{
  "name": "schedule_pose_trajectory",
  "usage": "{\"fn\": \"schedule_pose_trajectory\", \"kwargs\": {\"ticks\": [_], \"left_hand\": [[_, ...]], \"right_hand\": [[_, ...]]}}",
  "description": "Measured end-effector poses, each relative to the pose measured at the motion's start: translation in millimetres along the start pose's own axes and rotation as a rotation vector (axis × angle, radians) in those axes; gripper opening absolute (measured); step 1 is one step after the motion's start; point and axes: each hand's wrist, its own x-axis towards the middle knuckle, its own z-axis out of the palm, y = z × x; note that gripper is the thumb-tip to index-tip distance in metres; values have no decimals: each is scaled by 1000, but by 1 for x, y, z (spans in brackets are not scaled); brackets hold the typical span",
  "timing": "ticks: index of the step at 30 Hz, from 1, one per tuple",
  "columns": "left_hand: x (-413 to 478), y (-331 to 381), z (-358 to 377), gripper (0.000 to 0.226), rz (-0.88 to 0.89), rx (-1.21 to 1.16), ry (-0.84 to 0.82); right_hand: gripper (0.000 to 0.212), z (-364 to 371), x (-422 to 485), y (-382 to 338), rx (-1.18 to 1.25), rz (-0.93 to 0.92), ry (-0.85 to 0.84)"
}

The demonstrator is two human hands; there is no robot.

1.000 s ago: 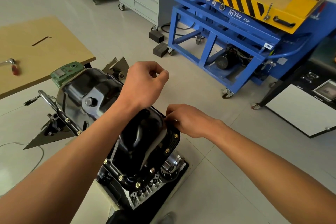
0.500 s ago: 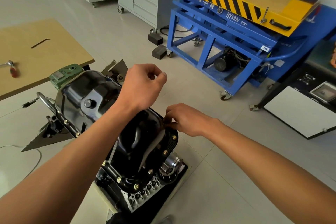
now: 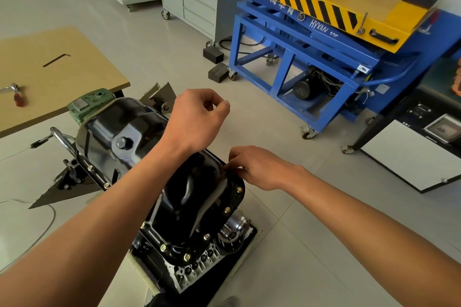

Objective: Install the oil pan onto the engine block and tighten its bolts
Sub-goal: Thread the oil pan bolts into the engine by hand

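While left hand [image 3: 197, 119] hovers over the pan [image 3: 189, 189], its fingers are curled with thumb tip on forefinger; can't tell if the fist holds anything. Right hand [image 3: 259, 169] is at the pan's far-right flange, fingertips [image 3: 237, 157] pinched together on the rim; any bolt between them is hidden. Pan sits on the block [image 3: 192, 274], centre-near, with bolts [image 3: 227, 210] along its near flange. Bench [image 3: 62, 77] far left.

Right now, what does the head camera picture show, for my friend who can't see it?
A person's right hand pinches at the rim of a glossy black metal oil pan seated on the engine block, while the left hand hovers curled above it.
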Motion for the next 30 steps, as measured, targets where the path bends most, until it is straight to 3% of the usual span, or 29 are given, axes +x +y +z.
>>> {"fn": "schedule_pose_trajectory", "kwargs": {"ticks": [9, 30], "left_hand": [[0, -1, 0, 21, 2, -6, 5], [1, -1, 0, 20, 10, 16, 1]], "right_hand": [[25, 0, -1, -3, -1, -26, -5], [16, 23, -12, -3, 171, 24, 320]]}}
